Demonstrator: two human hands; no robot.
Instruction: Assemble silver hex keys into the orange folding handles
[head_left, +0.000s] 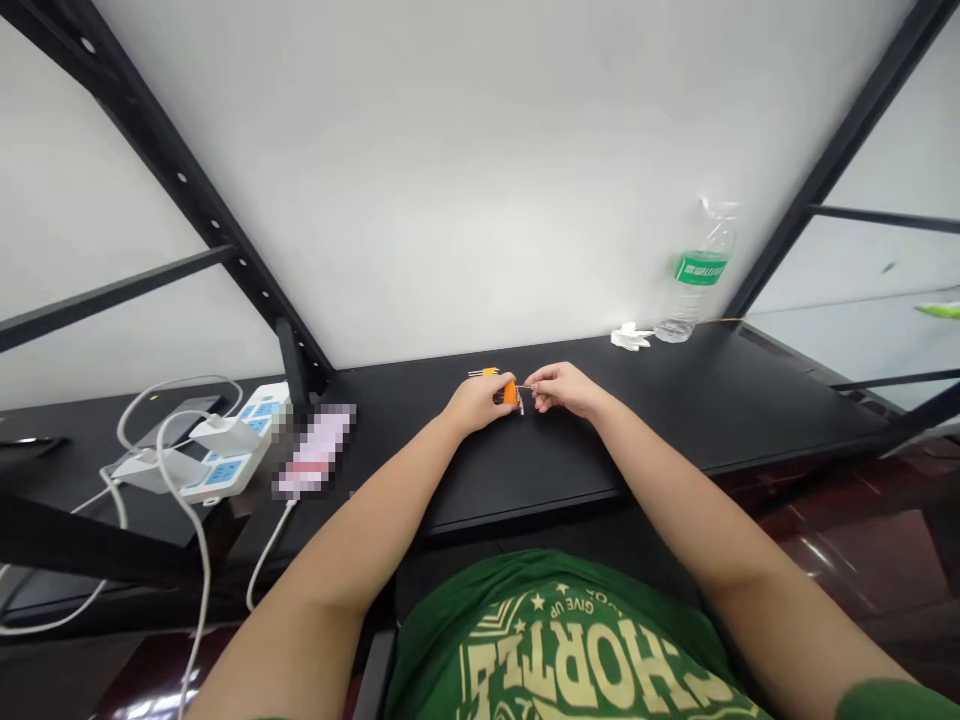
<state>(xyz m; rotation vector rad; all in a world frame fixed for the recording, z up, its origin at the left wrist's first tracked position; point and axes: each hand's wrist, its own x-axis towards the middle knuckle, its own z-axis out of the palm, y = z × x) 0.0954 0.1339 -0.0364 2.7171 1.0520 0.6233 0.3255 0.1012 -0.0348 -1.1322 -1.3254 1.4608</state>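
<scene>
Green T-shirt (570, 640) with pale lettering fills the foreground at 6 o'clock, a bare forearm reaching forward on either side. Taking the hands as the dial's centre, with 12 toward the wall, the left hand (477, 402) grasps a small orange holder (511, 393) between thumb and fingers. It sits in the gap between the hands, at 3 o'clock from the left and 9 o'clock from the right. Short metal prongs (520, 405) show at its edge, too small to identify. The right hand (561, 388), fingers curled, pinches a thin metal rod (524, 387) that reaches toward the holder. Just beyond the left hand, at its 12 o'clock, is another orange piece (490, 371) with slim rods pointing to 9; whether it touches the hand I cannot tell. Under everything runs the black tabletop (525, 470). Farther out at 2 o'clock lies a crumpled white tissue (631, 337), and just past it stands a clear plastic bottle (701, 270) with a green label. Between 8 and 9 o'clock are a pixelated phone (319, 450) on a white cable (274, 535) and, farther still, a white power strip (274, 410).
</scene>
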